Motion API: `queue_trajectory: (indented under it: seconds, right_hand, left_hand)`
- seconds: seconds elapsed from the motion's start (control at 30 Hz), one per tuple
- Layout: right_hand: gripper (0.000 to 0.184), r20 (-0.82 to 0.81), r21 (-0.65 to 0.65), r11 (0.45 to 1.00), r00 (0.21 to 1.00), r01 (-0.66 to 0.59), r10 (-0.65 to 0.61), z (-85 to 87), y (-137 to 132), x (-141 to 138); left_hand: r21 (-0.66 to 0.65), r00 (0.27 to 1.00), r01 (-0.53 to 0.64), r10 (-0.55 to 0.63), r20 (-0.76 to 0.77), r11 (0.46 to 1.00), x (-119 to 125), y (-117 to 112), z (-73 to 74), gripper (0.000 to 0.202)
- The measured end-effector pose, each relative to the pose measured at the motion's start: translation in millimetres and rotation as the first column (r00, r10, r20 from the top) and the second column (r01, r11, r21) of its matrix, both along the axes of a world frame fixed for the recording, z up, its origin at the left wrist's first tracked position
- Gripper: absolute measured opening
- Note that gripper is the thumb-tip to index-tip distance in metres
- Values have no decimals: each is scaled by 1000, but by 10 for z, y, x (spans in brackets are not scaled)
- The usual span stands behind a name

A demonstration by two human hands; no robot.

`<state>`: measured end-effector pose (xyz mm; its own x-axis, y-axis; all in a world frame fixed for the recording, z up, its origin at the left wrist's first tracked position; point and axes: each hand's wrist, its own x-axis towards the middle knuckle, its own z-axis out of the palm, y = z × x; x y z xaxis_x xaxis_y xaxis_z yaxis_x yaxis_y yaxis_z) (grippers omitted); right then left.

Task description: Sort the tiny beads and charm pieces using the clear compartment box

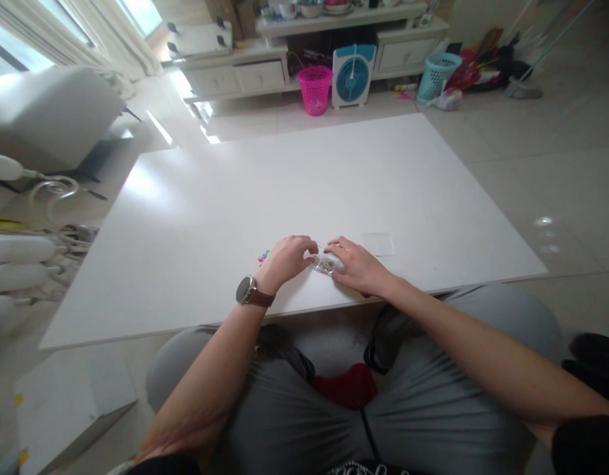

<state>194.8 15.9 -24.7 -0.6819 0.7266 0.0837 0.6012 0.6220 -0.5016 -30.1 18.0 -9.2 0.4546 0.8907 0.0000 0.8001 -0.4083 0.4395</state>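
Note:
A small clear plastic box rests near the front edge of the white table, with small metallic-looking pieces in at least one compartment. My right hand holds it from the right side, thumb low and fingers along the far edge. At the box's left end my left hand has its thumb and fingers curled together over a compartment; what they pinch, if anything, is too small to make out. Several small coloured pieces lie just left of my left hand. A flat clear square lid lies beyond my right hand.
The white table stretches away in front, its near edge close to my knees. White chairs stand at the left. Beyond the table are a pink basket, a blue fan and a low cabinet.

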Motion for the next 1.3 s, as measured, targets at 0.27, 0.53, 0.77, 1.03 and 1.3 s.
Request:
queue_trajectory:
  seconds: [0.27, 0.53, 0.77, 1.03, 1.3]
  right_hand:
    - [45, 2, 2, 1000, 1000, -11, 11, 19, -15, -12]
    - [49, 40, 35, 994, 994, 103, -104, -34, -8, 8]
    - [47, 21, 11, 999, 998, 53, -53, -80, 1, 25]
    - [39, -88, 13, 1000, 996, -22, 23, -100, 15, 32]
    - [25, -93, 35, 999, 996, -1, 5, -26, 21, 5]
  left_hand:
    - [-25, 999, 17, -18, -50, 1000, 2, 1, -6, 19]
    - [-25, 999, -26, 27, 31, 999, -107, 29, 92, 24]
    - [-20, 979, -203, 203, -10, 979, -314, 87, 216, 23]
    - [-35, 992, -122, 123, 35, 992, -244, 61, 172, 20]
    - [-51, 990, 115, -111, 82, 992, 15, -27, 61, 17]
